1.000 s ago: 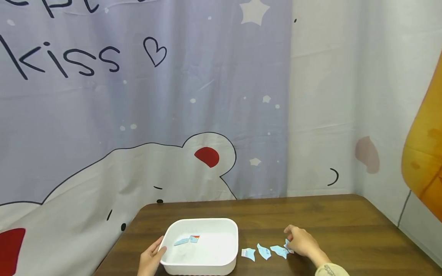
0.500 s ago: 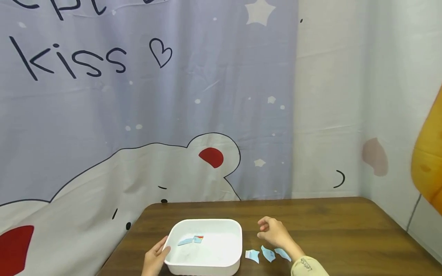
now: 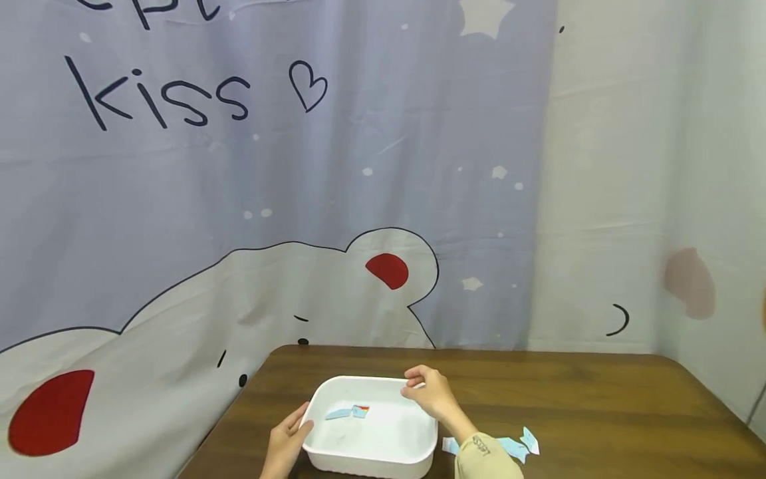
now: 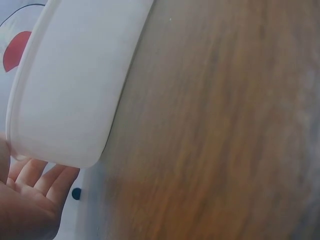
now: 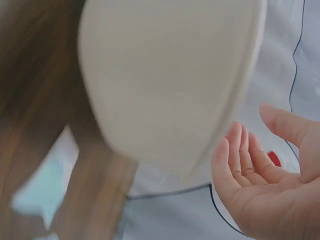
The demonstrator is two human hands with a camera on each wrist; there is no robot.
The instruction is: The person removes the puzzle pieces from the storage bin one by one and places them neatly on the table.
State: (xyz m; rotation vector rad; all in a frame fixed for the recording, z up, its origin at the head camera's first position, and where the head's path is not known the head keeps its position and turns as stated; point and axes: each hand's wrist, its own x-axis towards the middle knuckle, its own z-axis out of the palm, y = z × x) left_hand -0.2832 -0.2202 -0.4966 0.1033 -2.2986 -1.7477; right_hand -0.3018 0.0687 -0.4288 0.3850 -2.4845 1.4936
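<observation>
A white plastic basin (image 3: 371, 464) stands on the table, and my left hand (image 3: 284, 440) grips its left end, the thumb over the rim and the fingers along the outside. Inside lie a light blue paper strip (image 3: 338, 414) and a blue scrap with a red and yellow corner (image 3: 361, 412). At the basin's right rim is my right hand (image 3: 435, 396), fingers softly bent and thumb apart; the right wrist view shows nothing between them. Torn light blue scraps lie on the table right of the basin, among them one piece (image 3: 513, 449) and another (image 3: 529, 439); my sleeve partly hides them.
The brown wooden table (image 3: 586, 412) runs on to the right and behind the basin. A printed curtain (image 3: 383, 166) hangs just past its far edge.
My right hand has moved left from the rightmost paper scrap to the basin's right rim. The left hand keeps its grip on the basin. The head view has turned slightly left.
</observation>
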